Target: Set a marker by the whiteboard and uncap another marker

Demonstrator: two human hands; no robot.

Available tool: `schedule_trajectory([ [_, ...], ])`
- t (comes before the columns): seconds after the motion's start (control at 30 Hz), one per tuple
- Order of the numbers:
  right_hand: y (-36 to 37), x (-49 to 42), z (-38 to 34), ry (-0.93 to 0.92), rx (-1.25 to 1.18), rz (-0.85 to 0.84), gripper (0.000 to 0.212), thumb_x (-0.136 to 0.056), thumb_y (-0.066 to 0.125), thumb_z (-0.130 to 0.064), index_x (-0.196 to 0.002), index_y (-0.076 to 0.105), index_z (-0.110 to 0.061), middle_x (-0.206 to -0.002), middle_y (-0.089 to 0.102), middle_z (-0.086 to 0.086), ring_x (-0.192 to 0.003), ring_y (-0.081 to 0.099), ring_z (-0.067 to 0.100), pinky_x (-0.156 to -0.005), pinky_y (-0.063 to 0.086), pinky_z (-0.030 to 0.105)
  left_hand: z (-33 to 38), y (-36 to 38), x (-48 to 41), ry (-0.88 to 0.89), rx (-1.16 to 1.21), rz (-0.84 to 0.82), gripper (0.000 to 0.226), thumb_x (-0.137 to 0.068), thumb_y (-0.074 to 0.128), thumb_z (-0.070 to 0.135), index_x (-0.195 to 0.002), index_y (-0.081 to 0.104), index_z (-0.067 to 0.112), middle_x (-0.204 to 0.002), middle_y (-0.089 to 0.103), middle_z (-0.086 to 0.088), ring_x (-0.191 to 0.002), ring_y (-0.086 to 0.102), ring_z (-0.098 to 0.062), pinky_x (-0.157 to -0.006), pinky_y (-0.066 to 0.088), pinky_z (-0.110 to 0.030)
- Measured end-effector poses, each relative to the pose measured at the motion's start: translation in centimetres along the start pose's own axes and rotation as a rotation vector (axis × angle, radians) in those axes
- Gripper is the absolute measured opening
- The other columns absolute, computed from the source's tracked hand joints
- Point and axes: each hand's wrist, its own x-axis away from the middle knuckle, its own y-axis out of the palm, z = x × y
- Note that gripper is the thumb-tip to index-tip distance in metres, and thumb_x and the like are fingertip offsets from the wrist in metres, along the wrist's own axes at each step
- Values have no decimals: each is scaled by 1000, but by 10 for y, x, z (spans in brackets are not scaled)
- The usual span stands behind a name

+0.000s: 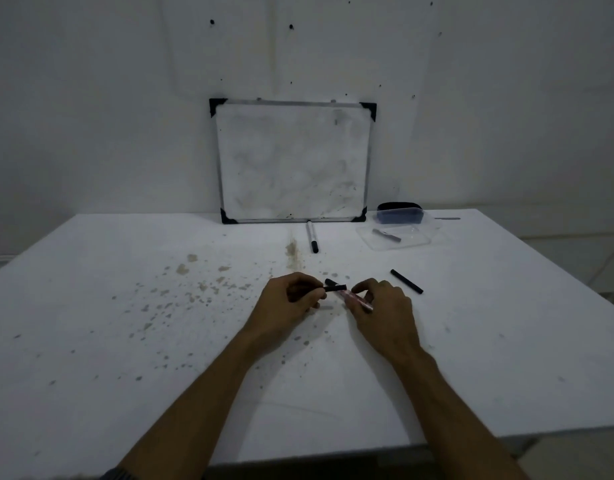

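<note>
1. Head view, centre of the frame: your left hand [291,297] curls its fingers round a short black cap [334,286], while your right hand [381,303] pinches the pinkish, patterned barrel of a marker [359,300] just above the table [125,375].
2. Cap and barrel meet end to end between your hands; whether they are fully joined or only touching cannot be told from this angle.
3. Judging by that, the capping or uncapping looks midway: the marker is in hand, nothing is written on the whiteboard [293,161], which leans against the wall at upper centre, smudged grey.
4. The marker's barrel looks slim and light in colour, angled down toward the lower right, its tip hidden at the cap.
5. Right of your hands a black stick-like piece [406,281] lies alone; a second pen [312,236] lies below the board.
6. At upper right sit a clear tray [395,239] and a dark eraser box [399,213].
7. Brown stains speckle the tabletop at centre left.
</note>
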Motion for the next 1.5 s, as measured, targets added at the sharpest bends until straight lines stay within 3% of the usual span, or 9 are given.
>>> schedule_trajectory([
  [0.2, -23, 8, 5, 6, -376, -82, 49, -86, 73, -56, -131, 59, -42, -120, 62, -15, -109, 58, 5, -96, 47, 36, 3, 19, -3, 56, -141, 137, 6, -93, 75, 39, -95, 80, 40, -89, 78, 24, -89, 72, 2, -78, 54, -15],
  [0.43, -38, -1, 8, -129, -338, 131, 16, -95, 71, -36, -109, 77, -30, -108, 73, -14, -101, 59, 6, -95, 48, 47, 27, 33, -35, 13, -132, -12, 8, -93, 73, 44, -89, 78, 40, -80, 80, 19, -65, 73, 0, -55, 50, -10],
  [0.63, -60, -31, 40, -13, -268, 37, 12, -92, 73, -42, -102, 74, -36, -105, 69, -15, -99, 61, 8, -86, 47, 25, 46, 51, -83, 32, -179, -198, 37, -96, 57, 63, -105, 79, 34, -86, 82, 14, -71, 73, -2, -58, 52, -11],
  [0.73, -68, -57, 62, 157, -258, 29, 10, -91, 75, -38, -100, 75, -31, -98, 71, -9, -90, 63, 7, -68, 40, 10, 33, 65, -122, -20, -290, -163, 45, -104, 46, 58, -114, 76, 26, -101, 82, 9, -91, 74, -7, -73, 51, -19],
  [0.9, -76, -120, 80, 213, -135, 94, 17, -90, 74, -40, -99, 77, -25, -83, 68, -13, -80, 64, 9, -76, 51, 26, -4, 84, -171, -64, -748, -309, 57, -102, 59, 45, -149, 51, 13, -157, 48, -9, -142, 46, -25, -114, 37, -35],
  [1.07, -71, -196, 91, 245, 55, -28, 20, -89, 72, -37, -103, 78, -24, -100, 78, -2, -98, 71, 23, -93, 55, 40, -21, 84, -186, -54, -715, -293, 70, -93, 69, 53, -149, 49, 16, -160, 40, -4, -143, 44, -22, -115, 37, -35],
  [1.27, -46, -253, 107, 338, 159, -204, 29, -83, 75, -32, -106, 76, -14, -109, 76, 10, -106, 69, 33, -96, 55, 42, -38, 82, -185, 22, -788, -317, 77, -96, 54, 65, -160, 37, 24, -172, 24, 5, -159, 16, -14, -128, 16, -37],
  [1.37, -32, -265, 109, 368, 267, -265, 36, -76, 77, -25, -108, 72, -11, -104, 71, 10, -102, 69, 34, -88, 51, 37, -42, 81, -186, 29, -788, -310, 78, -96, 53, 67, -160, 36, 26, -173, 23, 6, -159, 14, -13, -129, 15, -38],
  [1.5, -20, -268, 109, 395, 301, -293, 47, -73, 77, -21, -118, 68, -8, -118, 69, 12, -109, 67, 35, -99, 52, 41, -46, 81, -186, 59, -802, -295, 78, -95, 51, 69, -159, 37, 27, -172, 24, 6, -158, 17, -14, -128, 16, -39],
])
